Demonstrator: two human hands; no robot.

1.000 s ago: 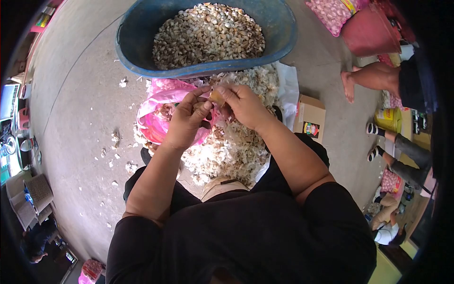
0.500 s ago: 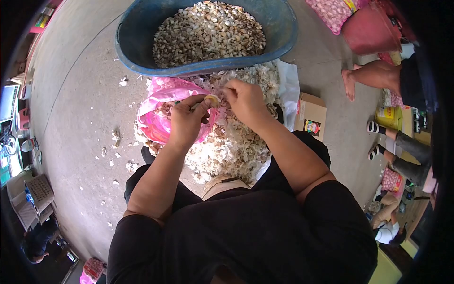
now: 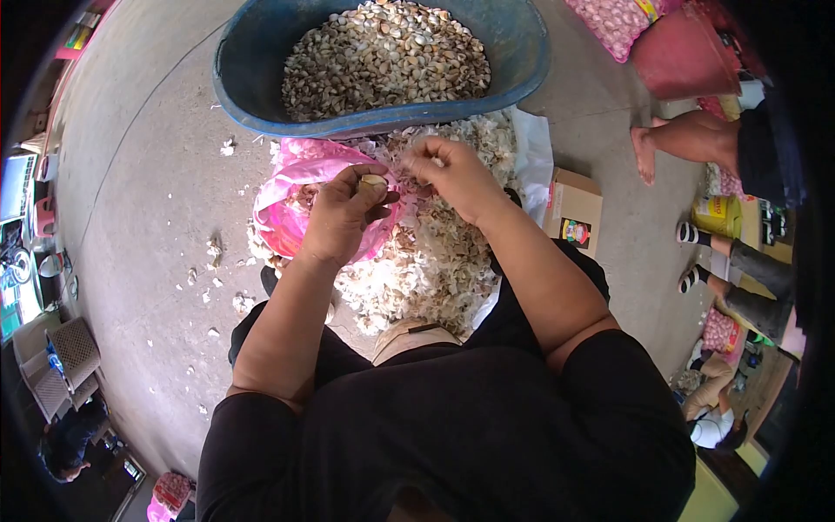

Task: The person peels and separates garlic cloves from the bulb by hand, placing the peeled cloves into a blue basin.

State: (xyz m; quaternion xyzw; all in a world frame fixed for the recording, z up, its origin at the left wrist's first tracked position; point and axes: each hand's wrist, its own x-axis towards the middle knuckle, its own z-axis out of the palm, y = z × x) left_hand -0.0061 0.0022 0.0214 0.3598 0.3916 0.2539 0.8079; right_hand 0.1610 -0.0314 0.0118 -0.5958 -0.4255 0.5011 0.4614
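A pale garlic clove [image 3: 374, 180] sits between the thumb and fingers of my left hand [image 3: 342, 209], which is closed on it. Just to the right, my right hand [image 3: 454, 178] has its thumb and fingers curled together, apart from the clove. What its fingertips hold, if anything, is too small to make out. Under my left hand lies an open pink plastic bag [image 3: 271, 204] with garlic inside. A heap of papery garlic skins [image 3: 417, 278] spreads below both hands. Beyond them stands a large blue tub [image 3: 383, 119], partly filled with loose garlic cloves [image 3: 383, 65].
A cardboard box [image 3: 576, 204] stands on the concrete floor [image 3: 148, 261] to my right. Farther right are a red tub [image 3: 683, 56], a pink net bag of garlic [image 3: 602, 26], a yellow bucket [image 3: 715, 213] and other people's legs [image 3: 691, 143]. Scraps of skin dot the floor at left.
My left hand has turned slightly, and the clove in it has shifted a little left. My right hand has moved slightly, with its fingertips still near the clove.
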